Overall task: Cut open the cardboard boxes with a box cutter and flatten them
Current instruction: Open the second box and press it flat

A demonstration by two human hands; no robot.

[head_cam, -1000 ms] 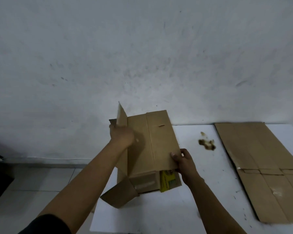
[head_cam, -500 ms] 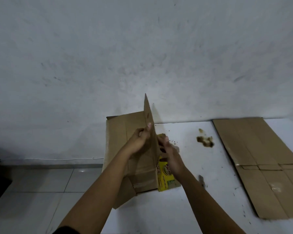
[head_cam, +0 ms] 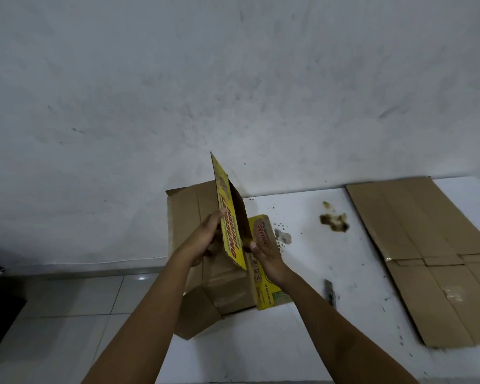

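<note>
A cut-open cardboard box, brown inside and yellow with red print outside, lies on the left end of the white table and overhangs its left edge. One panel stands upright between my hands, yellow face to the left. My left hand holds this panel from the left, fingers up along the yellow face. From the right, my right hand pinches the panel's lower edge with the thumb. The box cutter lies on the table just right of my right forearm, untouched.
A flattened brown cardboard sheet covers the right end of the table. A brown stain and small crumbs mark the table between box and sheet. The wall stands right behind the table. Tiled floor lies to the left.
The box panel has swung up from lying flat to standing upright, now showing its yellow printed face. Both hands moved together onto it.
</note>
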